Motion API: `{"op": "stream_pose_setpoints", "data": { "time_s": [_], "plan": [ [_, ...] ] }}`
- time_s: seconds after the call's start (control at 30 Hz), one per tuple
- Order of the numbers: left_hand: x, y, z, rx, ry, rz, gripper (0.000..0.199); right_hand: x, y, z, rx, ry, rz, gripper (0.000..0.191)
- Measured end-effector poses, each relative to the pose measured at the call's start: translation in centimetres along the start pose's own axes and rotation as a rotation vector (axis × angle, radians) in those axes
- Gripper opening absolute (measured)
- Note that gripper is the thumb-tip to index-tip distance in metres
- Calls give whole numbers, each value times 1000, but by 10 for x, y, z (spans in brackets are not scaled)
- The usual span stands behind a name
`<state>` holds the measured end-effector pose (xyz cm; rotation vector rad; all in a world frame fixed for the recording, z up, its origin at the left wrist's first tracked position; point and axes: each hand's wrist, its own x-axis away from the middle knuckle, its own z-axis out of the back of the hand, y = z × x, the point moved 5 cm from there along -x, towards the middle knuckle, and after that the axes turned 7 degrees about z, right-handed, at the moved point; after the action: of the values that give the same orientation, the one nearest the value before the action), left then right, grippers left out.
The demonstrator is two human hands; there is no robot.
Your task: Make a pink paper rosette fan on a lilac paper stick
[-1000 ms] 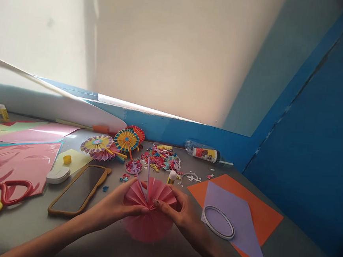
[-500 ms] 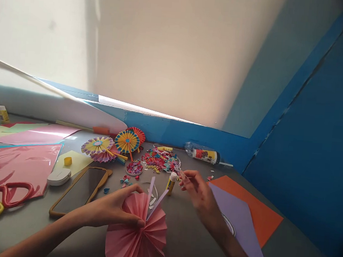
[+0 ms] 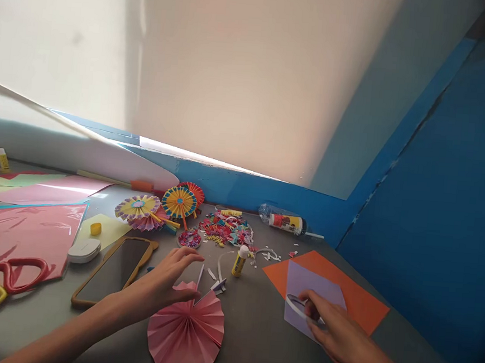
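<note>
A pleated pink paper fan lies on the grey table, with pale strips rising from its upper part. My left hand reaches over the fan's top edge, its thumb and fingers apart. At the right, my right hand has its fingers closed on a white ring above a purple sheet. That sheet overlaps an orange sheet. Between the hands a yellow glue stick with a white cap stands upright.
Red and yellow scissors, a phone and a white case lie at the left. Behind are finished paper fans, a pile of paper scraps and a glue bottle.
My right hand has moved from beside the glue stick down and right to the ring. The pink fan now lies flatter, and my left hand has opened and lifted off it.
</note>
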<state>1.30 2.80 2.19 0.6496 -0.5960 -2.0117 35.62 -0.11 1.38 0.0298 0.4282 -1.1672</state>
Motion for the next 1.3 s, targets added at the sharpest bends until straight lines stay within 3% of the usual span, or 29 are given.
{"op": "stream_pose_setpoints", "data": {
  "time_s": [0.03,0.13,0.23,0.3,0.4,0.5,0.67,0.77,0.87,1.0,1.13,1.3],
  "plan": [
    [-1,5,0,25,20,-42,42,-4,-11,8,15,-6,44,13],
    [0,21,0,127,46,-160,35,-12,-54,42,97,178,138,24],
    [6,33,1,239,25,-260,45,-16,-116,59,41,283,409,33],
    [10,37,2,314,1,-272,50,-24,-153,54,-79,206,584,40],
    [13,41,-1,462,-106,-217,32,-44,-186,41,-253,87,740,32],
    [13,43,-4,609,-211,-142,32,-68,-187,34,-413,123,747,32],
    [8,36,6,599,34,-89,20,-92,-160,23,-754,60,495,53],
    [9,34,8,529,137,-128,12,-91,-154,16,-883,188,444,50],
    [10,31,6,490,219,-174,9,-86,-156,4,-808,339,405,43],
    [13,26,2,376,287,-233,15,-79,-164,-8,-812,426,418,33],
    [15,26,0,324,268,-273,16,-75,-171,-11,-974,392,400,24],
    [12,32,-10,176,105,-270,11,-76,-178,0,-994,443,450,16]
  ]
}}
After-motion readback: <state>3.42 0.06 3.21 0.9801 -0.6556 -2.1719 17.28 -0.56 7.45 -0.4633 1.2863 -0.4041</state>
